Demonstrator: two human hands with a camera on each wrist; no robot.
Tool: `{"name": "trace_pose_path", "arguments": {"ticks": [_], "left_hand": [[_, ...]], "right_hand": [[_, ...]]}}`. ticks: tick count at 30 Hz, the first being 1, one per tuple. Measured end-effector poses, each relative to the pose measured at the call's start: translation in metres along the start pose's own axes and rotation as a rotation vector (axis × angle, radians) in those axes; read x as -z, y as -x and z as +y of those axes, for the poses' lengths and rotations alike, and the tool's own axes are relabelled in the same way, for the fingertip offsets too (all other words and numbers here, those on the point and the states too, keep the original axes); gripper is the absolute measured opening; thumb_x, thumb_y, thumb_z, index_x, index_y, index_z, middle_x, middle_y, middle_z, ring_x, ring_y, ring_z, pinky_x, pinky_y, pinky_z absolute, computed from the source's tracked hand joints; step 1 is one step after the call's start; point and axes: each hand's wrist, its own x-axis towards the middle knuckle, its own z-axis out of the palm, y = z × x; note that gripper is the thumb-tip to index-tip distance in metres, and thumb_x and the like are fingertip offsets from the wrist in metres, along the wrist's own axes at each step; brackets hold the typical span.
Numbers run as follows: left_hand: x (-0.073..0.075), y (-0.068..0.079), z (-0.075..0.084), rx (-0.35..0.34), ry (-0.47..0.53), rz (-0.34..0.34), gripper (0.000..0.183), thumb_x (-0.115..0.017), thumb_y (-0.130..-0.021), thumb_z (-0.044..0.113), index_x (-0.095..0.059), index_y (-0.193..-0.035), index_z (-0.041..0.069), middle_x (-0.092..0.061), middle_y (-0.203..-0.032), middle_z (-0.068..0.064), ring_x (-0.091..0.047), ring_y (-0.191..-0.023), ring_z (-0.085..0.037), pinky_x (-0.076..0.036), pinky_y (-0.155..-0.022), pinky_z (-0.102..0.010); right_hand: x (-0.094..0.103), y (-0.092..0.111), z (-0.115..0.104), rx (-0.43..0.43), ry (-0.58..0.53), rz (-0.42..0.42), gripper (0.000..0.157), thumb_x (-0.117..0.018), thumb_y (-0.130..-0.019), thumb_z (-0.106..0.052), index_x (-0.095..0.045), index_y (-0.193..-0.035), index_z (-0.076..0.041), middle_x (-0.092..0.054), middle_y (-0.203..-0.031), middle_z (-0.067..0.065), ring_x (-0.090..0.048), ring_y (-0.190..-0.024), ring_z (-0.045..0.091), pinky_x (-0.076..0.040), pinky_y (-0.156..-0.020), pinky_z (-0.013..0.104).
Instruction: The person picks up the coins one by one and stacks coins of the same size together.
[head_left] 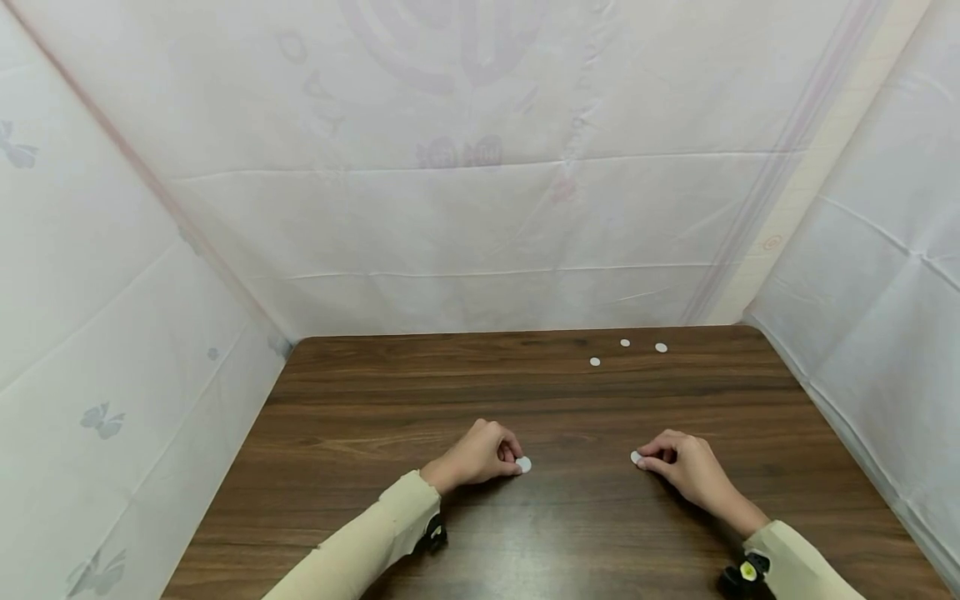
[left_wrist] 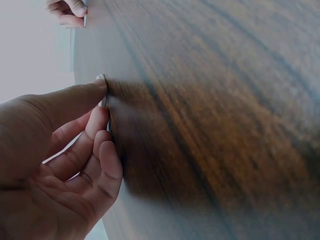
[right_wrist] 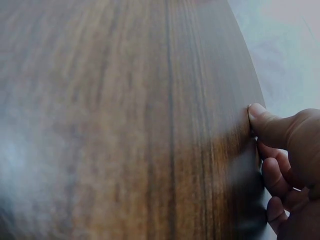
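Note:
Low over the middle of the brown wooden table (head_left: 360, 392), my left hand (head_left: 480, 454) pinches a small flat white disc (head_left: 524, 465) by its edge. The left wrist view shows that disc (left_wrist: 103, 85) edge-on, close against the wood, with the thumb at one side and the other fingers curled. Further right, my right hand (head_left: 693, 471) pinches a second white disc (head_left: 635, 457) between thumb and forefinger, and its inner part juts out toward the left hand. In the right wrist view the thumb (right_wrist: 262, 117) lies near the table surface and mostly hides that disc.
Three more small white discs lie toward the far right of the table: a front one (head_left: 595, 362), a back one (head_left: 625, 342) and a right one (head_left: 661, 347). Pale printed sheeting (head_left: 450, 225) rises behind the table and along both sides.

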Motion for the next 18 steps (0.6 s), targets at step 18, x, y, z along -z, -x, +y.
{"name": "trace_pose_path", "arguments": {"ticks": [18], "left_hand": [[0.0000, 0.0004, -0.0012, 0.009, 0.013, -0.002, 0.011, -0.086, -0.084, 0.009, -0.077, -0.088, 0.005, -0.070, -0.072, 0.007, -0.059, -0.063, 0.004, -0.050, -0.061, -0.016]], "right_hand": [[0.0002, -0.0001, -0.0009, -0.019, 0.019, -0.019, 0.015, -0.089, -0.078, -0.013, -0.080, -0.086, -0.021, -0.062, -0.078, -0.018, -0.047, -0.064, -0.003, -0.042, -0.056, 0.023]]}}
